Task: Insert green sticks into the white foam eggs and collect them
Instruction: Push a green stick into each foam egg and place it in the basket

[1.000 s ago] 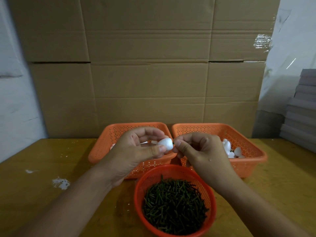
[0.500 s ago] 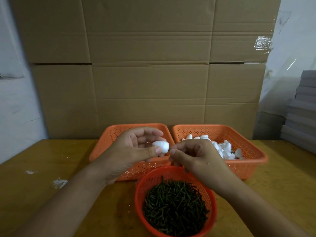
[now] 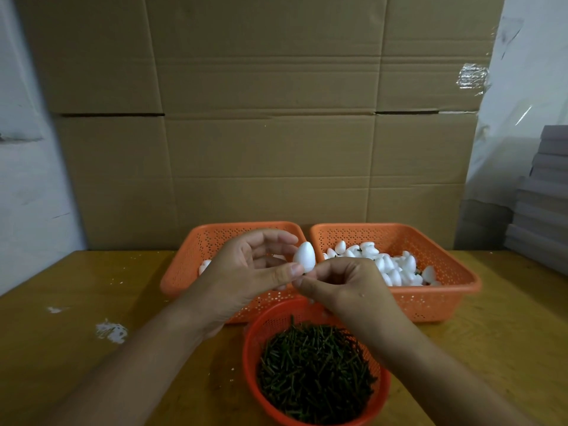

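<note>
Pinching a white foam egg at frame centre, the left hand steadies it point-up while the right hand grips at its base, presumably driving in a green stick. Push straight along the axis. The stick itself is hidden by fingertips.

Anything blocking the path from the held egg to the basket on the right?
Nothing visible. The egg is pinched between the left hand and right hand, just left of the right basket. That basket's top is open, and the piled eggs leave free room inside.
</note>
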Motion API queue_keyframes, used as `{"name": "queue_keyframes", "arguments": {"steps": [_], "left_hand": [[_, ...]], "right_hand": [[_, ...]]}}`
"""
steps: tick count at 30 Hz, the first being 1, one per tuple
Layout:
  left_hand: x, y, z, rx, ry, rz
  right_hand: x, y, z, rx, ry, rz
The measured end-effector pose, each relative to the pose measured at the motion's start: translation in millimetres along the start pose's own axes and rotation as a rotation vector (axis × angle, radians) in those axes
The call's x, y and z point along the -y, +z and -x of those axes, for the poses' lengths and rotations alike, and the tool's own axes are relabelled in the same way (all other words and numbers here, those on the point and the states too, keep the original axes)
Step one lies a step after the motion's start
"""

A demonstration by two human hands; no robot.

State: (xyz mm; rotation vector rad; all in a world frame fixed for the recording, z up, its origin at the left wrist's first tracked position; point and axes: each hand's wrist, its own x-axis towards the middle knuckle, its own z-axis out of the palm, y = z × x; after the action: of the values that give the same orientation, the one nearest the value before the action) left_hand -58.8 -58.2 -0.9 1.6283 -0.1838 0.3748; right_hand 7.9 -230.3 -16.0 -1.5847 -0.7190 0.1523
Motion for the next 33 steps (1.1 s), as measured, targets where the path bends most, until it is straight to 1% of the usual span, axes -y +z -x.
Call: {"name": "queue_keyframes", "arguments": {"steps": [6, 11, 17, 21, 24, 28, 33], "left_hand": [[-0.8, 3.3, 0.7, 0.002, -0.002, -0.014], [-1.5, 2.9, 0.6, 0.005, 0.004, -0.049], [-2.5, -1.1, 0.3, 0.032, -0.037, -0.022], [-2.3, -1.5, 0.2, 0.033, -0.072, 0.045], [-0.4, -0.7, 0.0, 0.015, -0.116, 0.155], [0.5, 3.8, -0.7, 0.006, -0.158, 0.296], [-0.5, 2.9, -1.0, 0.028, -0.171, 0.322]], "right_hand": [[0.1, 1.2, 0.4, -0.033, -0.007, 0.087], [2.2, 2.8, 2.9, 0.018, -0.037, 0.086], [6.5, 0.1, 4.2, 0.084, -0.079, 0.109], [8.4, -0.4, 4.9, 0.123, -0.035, 0.071], [9.8, 0.5, 6.0, 0.136, 0.019, -0.029], [10.7, 0.7, 6.6, 0.152, 0.042, -0.090], [11.7, 1.1, 7.1, 0.169, 0.052, -0.119]]}}
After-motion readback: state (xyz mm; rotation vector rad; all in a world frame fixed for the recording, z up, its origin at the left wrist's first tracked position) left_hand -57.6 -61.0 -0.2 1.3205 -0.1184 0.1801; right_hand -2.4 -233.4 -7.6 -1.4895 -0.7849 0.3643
